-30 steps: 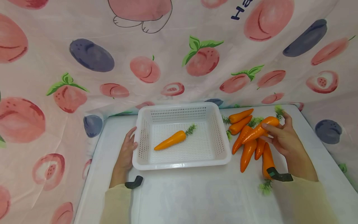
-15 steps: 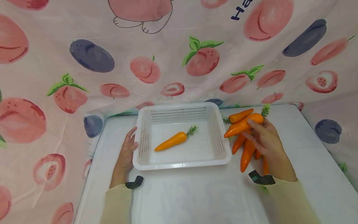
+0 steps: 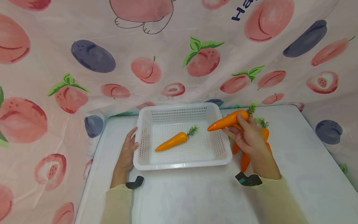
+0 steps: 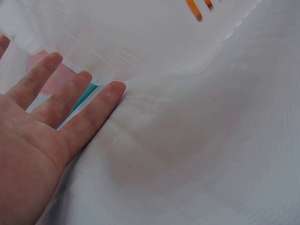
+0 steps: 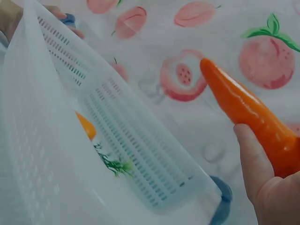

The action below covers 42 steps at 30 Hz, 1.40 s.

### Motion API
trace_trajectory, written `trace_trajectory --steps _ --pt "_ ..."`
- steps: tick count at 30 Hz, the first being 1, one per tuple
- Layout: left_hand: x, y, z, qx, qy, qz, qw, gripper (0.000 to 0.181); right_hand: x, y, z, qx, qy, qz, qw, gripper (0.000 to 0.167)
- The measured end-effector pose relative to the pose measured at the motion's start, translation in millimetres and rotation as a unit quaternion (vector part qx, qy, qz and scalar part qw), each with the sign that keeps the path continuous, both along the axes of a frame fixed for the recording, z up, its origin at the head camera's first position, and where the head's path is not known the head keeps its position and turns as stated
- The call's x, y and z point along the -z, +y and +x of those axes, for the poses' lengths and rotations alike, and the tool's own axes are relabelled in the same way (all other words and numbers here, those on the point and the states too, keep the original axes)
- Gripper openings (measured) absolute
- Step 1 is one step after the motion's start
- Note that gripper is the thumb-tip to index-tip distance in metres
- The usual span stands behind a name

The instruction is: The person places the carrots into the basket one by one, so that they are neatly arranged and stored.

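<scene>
My right hand [image 3: 253, 138] pinches an orange carrot [image 3: 227, 121] with a green leafy top, raised with its tip over the right rim of a white plastic basket [image 3: 181, 166]. In the right wrist view, the thumb presses along the side of this carrot [image 5: 251, 112]. A lighter orange carrot [image 3: 172, 141] lies slantwise on the basket floor. At the basket's left side is my left hand [image 3: 125, 157]. Its fingers [image 4: 101, 110] stretch out straight against the outer wall in the left wrist view, and nothing is gripped there.
Several more carrots [image 3: 245, 162] lie in a pile right of the basket, partly hidden by my right hand and forearm. A fruit-patterned cloth [image 3: 156, 40] hangs behind the white table [image 3: 184, 196]. Each wrist wears a black strap [image 3: 135, 182].
My right hand has carried the carrot leftward from above the pile to the basket's right rim. My left hand, the basket and the carrot inside it have stayed in place.
</scene>
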State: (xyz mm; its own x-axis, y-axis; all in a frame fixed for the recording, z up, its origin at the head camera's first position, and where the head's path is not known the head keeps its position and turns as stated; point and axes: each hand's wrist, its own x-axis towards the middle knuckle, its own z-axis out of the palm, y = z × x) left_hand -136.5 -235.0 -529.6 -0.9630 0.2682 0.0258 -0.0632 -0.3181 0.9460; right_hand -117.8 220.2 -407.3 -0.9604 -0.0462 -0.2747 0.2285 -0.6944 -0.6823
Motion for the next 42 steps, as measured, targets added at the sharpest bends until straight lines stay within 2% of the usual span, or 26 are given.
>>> trace_trajectory --steps 9,14,19,28,30,36,42 --pt "1.2 -1.2 -0.1 0.000 -0.001 0.008 1.0000 0.069 1.0 -33.1 -5.2 -0.005 -0.024 -0.015 0.9996 0.053" --pt "1.6 -0.8 -0.8 0.001 -0.004 0.014 0.9999 0.069 1.9 -48.2 -8.6 0.000 -0.025 -0.012 0.9996 0.052" --pt "3.2 -1.3 -1.1 -0.001 -0.002 0.012 0.9999 0.068 4.6 -64.2 -12.9 0.009 -0.044 -0.004 0.9990 0.052" --pt "7.2 -1.3 -2.8 0.002 0.008 0.011 0.9999 0.068 10.6 -95.5 -20.1 0.010 -0.070 0.018 0.9973 0.074" --pt "6.6 -1.4 -2.8 0.002 0.007 0.009 0.9999 0.068 12.1 -101.9 -21.5 0.008 -0.072 0.019 0.9972 0.070" --pt "3.9 -1.0 -1.5 0.000 0.004 0.000 1.0000 0.068 20.9 -117.7 -25.4 0.010 -0.085 0.028 0.9959 0.039" --pt "4.4 -0.9 -2.0 0.003 0.003 0.009 1.0000 0.068 30.1 -124.9 -27.1 0.006 -0.095 0.029 0.9950 0.039"
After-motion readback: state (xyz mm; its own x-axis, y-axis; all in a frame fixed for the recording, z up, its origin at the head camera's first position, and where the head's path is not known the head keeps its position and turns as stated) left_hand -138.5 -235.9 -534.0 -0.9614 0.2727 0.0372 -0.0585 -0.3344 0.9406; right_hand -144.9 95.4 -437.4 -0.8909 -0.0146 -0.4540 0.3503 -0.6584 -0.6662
